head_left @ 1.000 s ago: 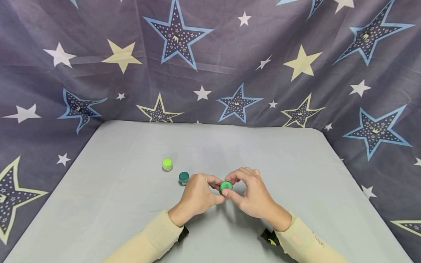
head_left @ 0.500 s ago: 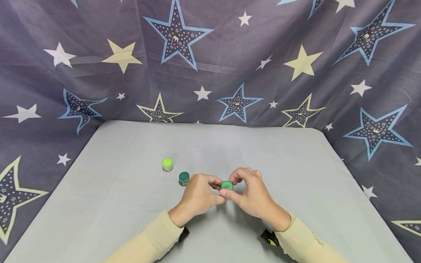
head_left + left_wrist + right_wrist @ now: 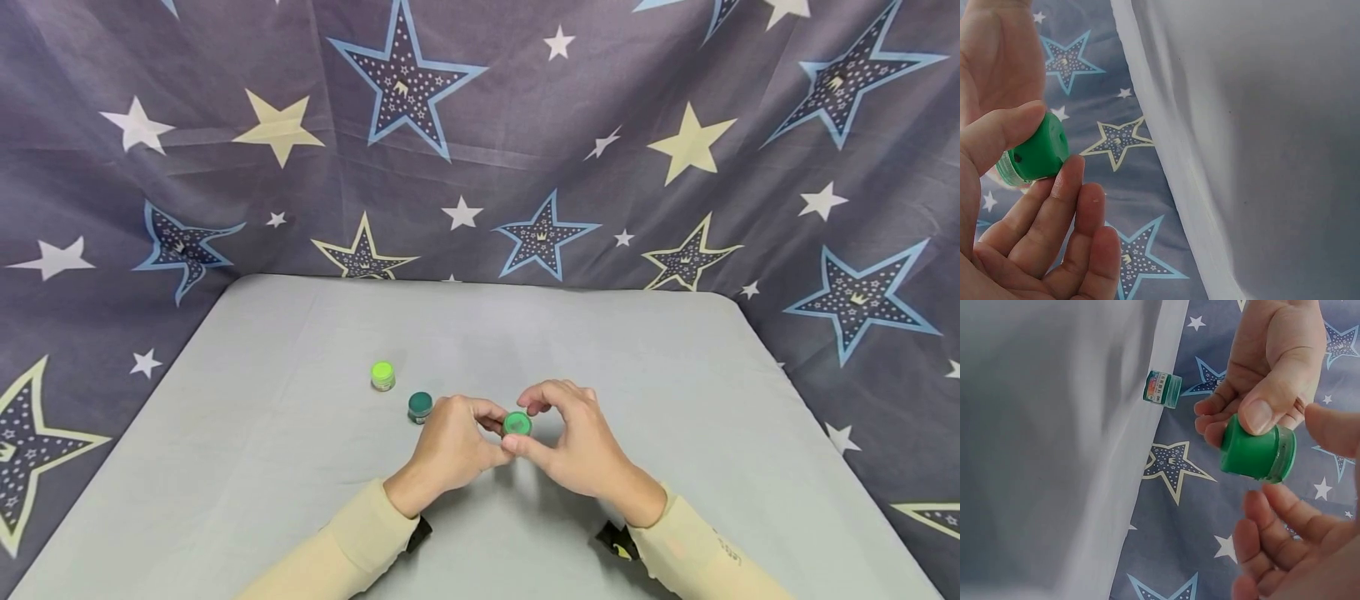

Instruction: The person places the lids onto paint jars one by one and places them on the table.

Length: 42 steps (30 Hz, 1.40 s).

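Note:
A small green jar (image 3: 517,424) with a clear-edged lid is held between the thumb and fingers of my left hand (image 3: 453,446), above the table. In the left wrist view, that thumb and the fingertips press its green body (image 3: 1044,150) from opposite sides. My right hand (image 3: 581,442) is curved around the lid side, its index finger lifted off the rim. From the right wrist view, a gap shows between the right thumb (image 3: 1335,431) and the lid (image 3: 1284,455), while a fingertip lies close under it. Whether that fingertip touches is unclear.
A dark teal-lidded jar (image 3: 420,406) stands just left of my left hand. Farther back and left is a lime-lidded jar (image 3: 382,375). Pale grey cloth covers the table (image 3: 637,358), and a star-patterned curtain (image 3: 480,108) hangs behind and at both sides.
My right fingers have loosened from the lid's rim, and the index finger has moved slightly away. The left hand keeps its hold on the green jar, nearly still.

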### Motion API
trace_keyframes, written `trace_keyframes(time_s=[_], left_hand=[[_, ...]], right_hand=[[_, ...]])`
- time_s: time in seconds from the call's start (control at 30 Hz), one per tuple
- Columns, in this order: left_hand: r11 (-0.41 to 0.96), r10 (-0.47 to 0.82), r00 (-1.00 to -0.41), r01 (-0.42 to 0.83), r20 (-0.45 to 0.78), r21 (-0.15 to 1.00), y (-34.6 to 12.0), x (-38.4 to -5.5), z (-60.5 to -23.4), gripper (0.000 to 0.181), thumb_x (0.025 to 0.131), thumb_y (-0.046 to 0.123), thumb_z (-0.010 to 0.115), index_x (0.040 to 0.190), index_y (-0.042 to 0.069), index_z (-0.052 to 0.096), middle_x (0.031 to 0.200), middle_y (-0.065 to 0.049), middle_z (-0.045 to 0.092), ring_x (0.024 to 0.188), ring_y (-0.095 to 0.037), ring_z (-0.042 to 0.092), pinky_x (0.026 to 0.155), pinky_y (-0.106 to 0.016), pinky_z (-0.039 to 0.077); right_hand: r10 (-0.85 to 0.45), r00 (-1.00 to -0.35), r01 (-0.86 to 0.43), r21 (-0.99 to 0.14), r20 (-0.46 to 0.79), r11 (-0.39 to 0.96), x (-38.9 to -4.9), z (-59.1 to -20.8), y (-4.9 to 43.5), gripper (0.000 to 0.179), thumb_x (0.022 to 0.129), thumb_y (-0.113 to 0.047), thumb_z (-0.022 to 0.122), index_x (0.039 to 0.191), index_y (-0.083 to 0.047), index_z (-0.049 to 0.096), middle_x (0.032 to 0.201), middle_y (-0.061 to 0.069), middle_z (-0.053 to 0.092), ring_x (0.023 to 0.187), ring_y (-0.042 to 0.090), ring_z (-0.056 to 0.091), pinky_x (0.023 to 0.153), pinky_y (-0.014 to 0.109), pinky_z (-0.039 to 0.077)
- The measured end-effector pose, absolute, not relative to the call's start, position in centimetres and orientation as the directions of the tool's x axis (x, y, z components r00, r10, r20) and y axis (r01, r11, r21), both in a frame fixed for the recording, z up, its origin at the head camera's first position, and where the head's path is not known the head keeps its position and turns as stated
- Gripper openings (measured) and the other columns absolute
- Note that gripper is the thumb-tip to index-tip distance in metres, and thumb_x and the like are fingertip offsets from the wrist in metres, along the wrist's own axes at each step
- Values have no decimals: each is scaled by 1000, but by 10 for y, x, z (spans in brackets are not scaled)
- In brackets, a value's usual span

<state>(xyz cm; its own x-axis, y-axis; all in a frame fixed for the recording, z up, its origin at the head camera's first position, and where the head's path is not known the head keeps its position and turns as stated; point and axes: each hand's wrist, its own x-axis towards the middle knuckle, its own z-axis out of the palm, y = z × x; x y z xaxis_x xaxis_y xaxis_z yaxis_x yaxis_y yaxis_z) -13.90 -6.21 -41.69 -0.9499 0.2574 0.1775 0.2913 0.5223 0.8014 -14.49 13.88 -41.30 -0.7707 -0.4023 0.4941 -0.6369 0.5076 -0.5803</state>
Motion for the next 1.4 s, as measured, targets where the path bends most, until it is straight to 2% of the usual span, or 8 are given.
trace_keyframes(time_s=[0.17,0.3,0.47,0.67,1.2,1.4], left_hand=[[524,258,-948,300,188,797,-62,-139,-417,18,74,21,92,89,20,82,77,14,73,83,-19,72,67,-26,52],[524,261,-943,318,206,790,-62,-139,-417,18,74,22,92,89,19,82,77,14,73,81,-18,72,68,-25,53],[521,261,-943,318,206,792,-63,-139,-417,18,74,21,92,89,18,82,77,14,73,82,-18,73,69,-25,53],[519,261,-946,306,193,798,-63,-139,-417,17,74,20,91,88,18,82,77,14,73,84,-19,72,69,-25,53],[511,258,-947,302,191,805,-62,-138,-418,18,73,17,91,89,19,82,76,14,72,83,-20,72,67,-26,52],[513,256,-947,303,194,803,-62,-138,-418,19,73,17,91,89,19,82,77,14,73,82,-12,70,66,-26,53]], right_hand=[[-459,-732,-680,-579,503,450,-145,-411,142,40,79,-17,87,116,-15,71,107,-6,71,104,11,60,86,40,31],[-485,-715,-697,-570,504,435,-145,-411,142,38,80,-13,85,116,-14,73,111,-7,72,109,12,59,88,41,32],[-487,-700,-713,-553,523,431,-146,-412,141,34,80,-11,85,112,-15,75,106,-9,71,105,13,60,87,41,32],[-470,-718,-694,-571,513,438,-145,-412,140,30,79,-10,86,107,-16,75,103,-12,70,102,10,60,88,40,32],[-407,-766,-643,-586,497,493,-144,-414,138,28,78,-21,91,97,-18,69,88,-13,66,88,9,59,82,37,31],[-388,-777,-629,-584,496,513,-144,-415,138,31,76,-26,92,92,-18,66,86,-12,64,86,10,58,83,38,32]])
